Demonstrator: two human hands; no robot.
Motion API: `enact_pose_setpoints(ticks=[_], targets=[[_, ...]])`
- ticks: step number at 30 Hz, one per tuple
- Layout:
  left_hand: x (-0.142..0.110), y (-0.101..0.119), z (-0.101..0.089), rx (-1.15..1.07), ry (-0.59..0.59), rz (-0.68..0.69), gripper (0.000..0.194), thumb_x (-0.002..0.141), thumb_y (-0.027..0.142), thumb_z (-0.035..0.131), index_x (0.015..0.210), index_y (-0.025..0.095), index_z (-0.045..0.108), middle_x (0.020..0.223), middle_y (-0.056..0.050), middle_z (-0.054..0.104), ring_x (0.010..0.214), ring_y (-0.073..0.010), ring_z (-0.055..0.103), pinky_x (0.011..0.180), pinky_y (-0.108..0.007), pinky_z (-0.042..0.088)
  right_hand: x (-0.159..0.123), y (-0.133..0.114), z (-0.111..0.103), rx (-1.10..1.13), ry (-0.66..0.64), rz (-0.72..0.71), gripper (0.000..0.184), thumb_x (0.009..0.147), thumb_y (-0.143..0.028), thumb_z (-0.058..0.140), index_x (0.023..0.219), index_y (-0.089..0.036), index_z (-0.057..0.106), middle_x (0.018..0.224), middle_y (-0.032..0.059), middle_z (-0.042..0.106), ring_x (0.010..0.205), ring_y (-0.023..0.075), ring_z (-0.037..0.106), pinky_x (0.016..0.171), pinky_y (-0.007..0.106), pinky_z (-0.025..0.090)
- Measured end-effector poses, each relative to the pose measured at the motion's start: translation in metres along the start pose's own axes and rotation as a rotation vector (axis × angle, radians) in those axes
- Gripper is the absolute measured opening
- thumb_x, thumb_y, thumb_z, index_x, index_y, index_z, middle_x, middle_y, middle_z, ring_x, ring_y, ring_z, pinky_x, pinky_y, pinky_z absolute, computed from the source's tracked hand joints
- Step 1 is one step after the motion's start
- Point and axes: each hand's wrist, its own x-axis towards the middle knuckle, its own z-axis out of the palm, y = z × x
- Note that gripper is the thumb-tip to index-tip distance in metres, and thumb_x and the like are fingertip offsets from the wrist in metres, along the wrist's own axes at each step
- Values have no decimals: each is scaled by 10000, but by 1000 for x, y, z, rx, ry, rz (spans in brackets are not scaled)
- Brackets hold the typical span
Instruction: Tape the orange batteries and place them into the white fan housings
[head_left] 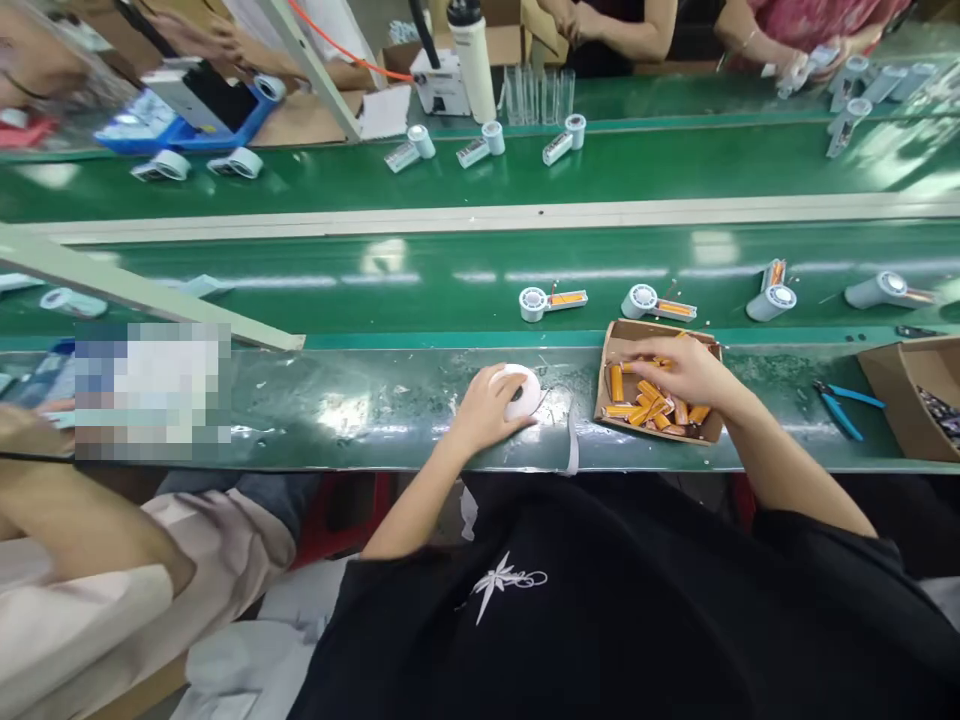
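Note:
My left hand (pixel 484 415) lies on the bench with its fingers curled round a roll of white tape (pixel 528 392). A loose white strip (pixel 573 440) hangs over the bench edge to its right. Over an open cardboard box (pixel 660 434) of orange cylindrical batteries (pixel 646 405), my right hand (pixel 679 368) reaches in from the right. Its thumb and fingers close at an orange battery near the box's left side; the fingers partly hide the contact. Just beyond the box, white fan-like units (pixel 641 300) with orange batteries in their open handles lie on the green belt.
Blue-handled cutters (pixel 840 405) and another cardboard box (pixel 911 400) are at the right. A metal post (pixel 255 330) slants down at the left, near a co-worker's arm (pixel 97 510). Across the belts, other people work beside more units (pixel 472 150) and a bottle (pixel 472 60).

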Motion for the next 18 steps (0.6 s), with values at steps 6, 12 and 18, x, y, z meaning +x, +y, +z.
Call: enact_pose_setpoints(ticks=[6,12,18], targets=[[-56,11,3,139,84,6,414,1021,190,634,1429,207,695,1409,-185,752,1372,-399,632,1195,-625,547,-51,-23,37,298,120,230,413,1031,-526,700,1308,-247,827,1115,97,878,821,220,788,738,346,635],[-34,28,-39,173,609,104,453,956,197,761,1386,314,675,1348,-144,755,1579,-381,437,1229,-628,523,-6,-85,70,747,-190,76,471,939,-604,811,1178,-200,835,757,8,785,552,138,654,543,249,521],[-46,25,-50,148,612,-33,356,894,293,815,1238,263,730,1287,-170,750,1541,-456,457,1260,-751,420,-27,-94,91,797,-160,-126,361,1034,-501,764,915,-172,852,640,25,743,536,139,680,526,232,499]])
